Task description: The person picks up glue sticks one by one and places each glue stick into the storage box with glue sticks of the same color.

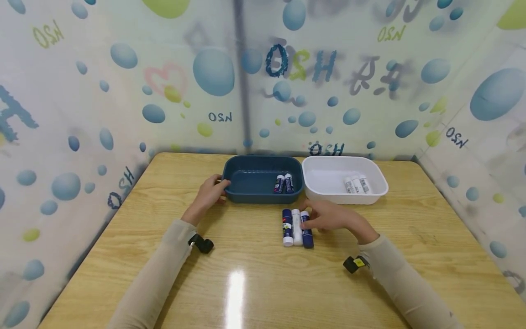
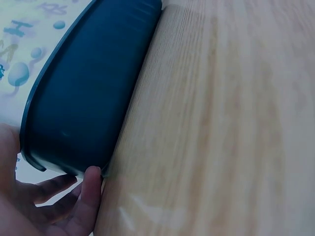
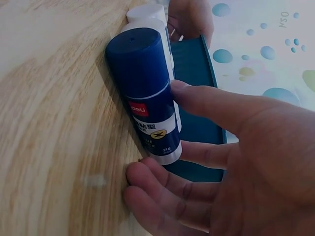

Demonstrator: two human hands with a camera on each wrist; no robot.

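Three glue sticks lie side by side on the table in the head view: a blue one with a white end (image 1: 287, 228), a white one (image 1: 297, 230) and a blue-capped one (image 1: 306, 233). My right hand (image 1: 328, 215) is around the blue-capped glue stick, also large in the right wrist view (image 3: 140, 73), thumb at its side and index finger by its white end. My left hand (image 1: 211, 194) holds the left end of a dark blue bin (image 1: 263, 198), its fingers (image 2: 88, 196) against the end wall. Two blue glue sticks (image 1: 284, 184) lie inside that bin.
A white bin (image 1: 345, 198) stands against the right end of the dark blue one, with three white glue sticks (image 1: 356, 184) in it. Both stand near the back of the wooden table (image 1: 263, 278), before a patterned wall covering (image 1: 263, 91).
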